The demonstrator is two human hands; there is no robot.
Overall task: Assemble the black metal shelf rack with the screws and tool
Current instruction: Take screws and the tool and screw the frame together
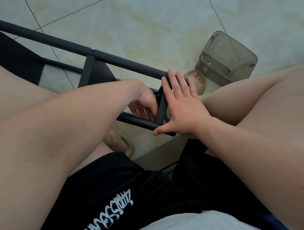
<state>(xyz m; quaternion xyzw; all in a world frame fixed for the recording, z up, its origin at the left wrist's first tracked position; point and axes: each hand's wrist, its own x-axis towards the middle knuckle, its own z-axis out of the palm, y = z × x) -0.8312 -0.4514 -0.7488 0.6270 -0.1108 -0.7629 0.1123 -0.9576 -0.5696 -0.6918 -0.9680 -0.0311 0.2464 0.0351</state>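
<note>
Already partly built, the black metal shelf rack (126,62) lies on its side on the tiled floor (153,17) between the person's knees. Toward the left, 1 screw head (93,48) sits seated in the upper rail, and a dark shelf panel (96,74) below it looks joined to that rail. That section seems done. Next comes the left hand (144,103), tucked in against the short end crossbar (161,106) with its fingers (144,112) curled. Whether they pinch a screw or the tool I cannot tell. The right hand (182,106) lies flat across the crossbar, fingers (180,82) straight and spread, thumb touching the lower tube (134,121), apparently steadying the joint. By my judgement the end joint is the step in hand and not yet fastened. Farthest right, a grey translucent container (226,57) stands on the floor. It holds a few small pale bits, perhaps remaining screws, too small to tell.
</note>
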